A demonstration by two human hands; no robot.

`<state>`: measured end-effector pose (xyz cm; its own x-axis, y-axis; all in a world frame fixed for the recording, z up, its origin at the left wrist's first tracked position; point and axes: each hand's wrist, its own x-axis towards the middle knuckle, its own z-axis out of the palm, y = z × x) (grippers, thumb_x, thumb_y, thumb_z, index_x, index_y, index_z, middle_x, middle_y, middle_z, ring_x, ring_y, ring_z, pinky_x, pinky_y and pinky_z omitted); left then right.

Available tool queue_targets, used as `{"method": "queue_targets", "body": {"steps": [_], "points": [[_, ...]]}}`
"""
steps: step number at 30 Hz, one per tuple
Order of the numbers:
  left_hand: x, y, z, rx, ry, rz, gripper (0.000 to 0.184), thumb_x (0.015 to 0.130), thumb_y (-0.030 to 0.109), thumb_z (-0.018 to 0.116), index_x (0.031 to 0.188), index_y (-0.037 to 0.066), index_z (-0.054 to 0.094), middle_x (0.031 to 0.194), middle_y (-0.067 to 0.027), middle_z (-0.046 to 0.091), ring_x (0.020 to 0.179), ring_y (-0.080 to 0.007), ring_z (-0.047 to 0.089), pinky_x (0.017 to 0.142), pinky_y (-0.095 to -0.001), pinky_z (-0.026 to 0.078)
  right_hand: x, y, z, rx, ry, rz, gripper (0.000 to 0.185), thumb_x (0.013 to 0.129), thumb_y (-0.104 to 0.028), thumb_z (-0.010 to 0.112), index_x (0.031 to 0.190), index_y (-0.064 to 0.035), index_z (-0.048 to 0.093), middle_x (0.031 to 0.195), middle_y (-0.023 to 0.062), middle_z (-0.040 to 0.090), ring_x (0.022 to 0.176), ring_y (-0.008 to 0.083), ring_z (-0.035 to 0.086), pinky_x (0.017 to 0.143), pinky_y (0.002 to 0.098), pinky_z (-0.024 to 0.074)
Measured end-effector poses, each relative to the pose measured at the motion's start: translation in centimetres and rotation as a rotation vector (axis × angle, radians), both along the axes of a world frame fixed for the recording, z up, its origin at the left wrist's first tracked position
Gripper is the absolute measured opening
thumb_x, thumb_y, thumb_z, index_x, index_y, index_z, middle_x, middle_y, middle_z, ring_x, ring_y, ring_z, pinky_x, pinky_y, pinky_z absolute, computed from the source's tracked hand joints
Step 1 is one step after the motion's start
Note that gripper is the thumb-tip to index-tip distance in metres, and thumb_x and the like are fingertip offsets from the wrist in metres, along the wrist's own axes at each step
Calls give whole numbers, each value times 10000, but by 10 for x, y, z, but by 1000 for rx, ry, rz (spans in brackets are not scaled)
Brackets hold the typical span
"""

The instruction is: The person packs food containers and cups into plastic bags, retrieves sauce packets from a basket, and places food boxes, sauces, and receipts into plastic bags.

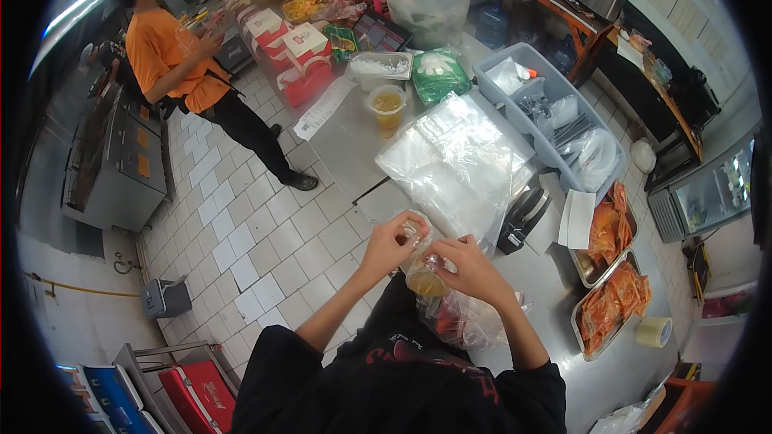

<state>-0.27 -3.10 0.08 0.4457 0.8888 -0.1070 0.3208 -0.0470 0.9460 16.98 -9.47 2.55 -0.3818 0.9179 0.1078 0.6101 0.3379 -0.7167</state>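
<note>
A clear plastic bag [428, 280] with yellowish liquid in its lower part hangs between my two hands, just off the front edge of the metal table. My left hand [388, 247] is closed, its fingers pinching the bag's upper left side. On the other side, my right hand [470, 267] has its fingertips closed on the bag's gathered top. Right below lies another clear bag [465, 320] with reddish contents, partly covered by my right forearm. A stack of clear plastic bags [458, 165] lies just beyond my hands, with a black stapler [524, 219] at its right.
A cup of yellow liquid [387, 106], a paper receipt [324, 108] and a blue divided bin [537, 124] stand beyond the bags. Metal trays of red-sauced food [615, 305] and a tape roll [654, 331] sit at right. A person in an orange shirt [165, 52] stands at left.
</note>
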Motion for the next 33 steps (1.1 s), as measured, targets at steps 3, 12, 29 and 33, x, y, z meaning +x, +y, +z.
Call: {"method": "queue_targets", "body": {"steps": [3, 12, 29, 33], "points": [[-7, 2, -12, -298, -308, -80, 248, 856, 179, 594, 1071, 94, 503, 765, -34, 596, 709, -88, 577, 616, -231, 449, -1, 1, 2, -14, 14, -2, 177, 763, -79, 594, 933, -125, 583, 805, 19, 575, 720, 168, 525, 753, 307, 318], [-17, -21, 7, -111, -352, -336, 457, 795, 99, 637, 1179, 97, 388, 994, -82, 571, 880, -164, 588, 776, -277, 454, -10, -1, 9, -43, -6, -66, 120, 758, -111, 603, 876, -120, 582, 795, 14, 583, 720, 180, 539, 747, 326, 318], [-151, -67, 20, -336, -323, 196, 378, 773, 2, 558, 1104, 90, 397, 736, 4, 520, 634, -29, 475, 590, -193, 372, -82, 206, -12, -451, 258, 452, 195, 778, -147, 637, 932, -28, 615, 883, 80, 633, 827, 190, 611, 762, 307, 484], [-208, -86, -17, -382, -156, 429, 373, 733, 0, 579, 1062, 95, 432, 628, 29, 506, 545, -20, 446, 511, -197, 351, -120, 350, -143, -10, 28, -96, 131, 754, -71, 608, 855, 7, 636, 872, 165, 638, 830, 265, 621, 724, 311, 488]]}}
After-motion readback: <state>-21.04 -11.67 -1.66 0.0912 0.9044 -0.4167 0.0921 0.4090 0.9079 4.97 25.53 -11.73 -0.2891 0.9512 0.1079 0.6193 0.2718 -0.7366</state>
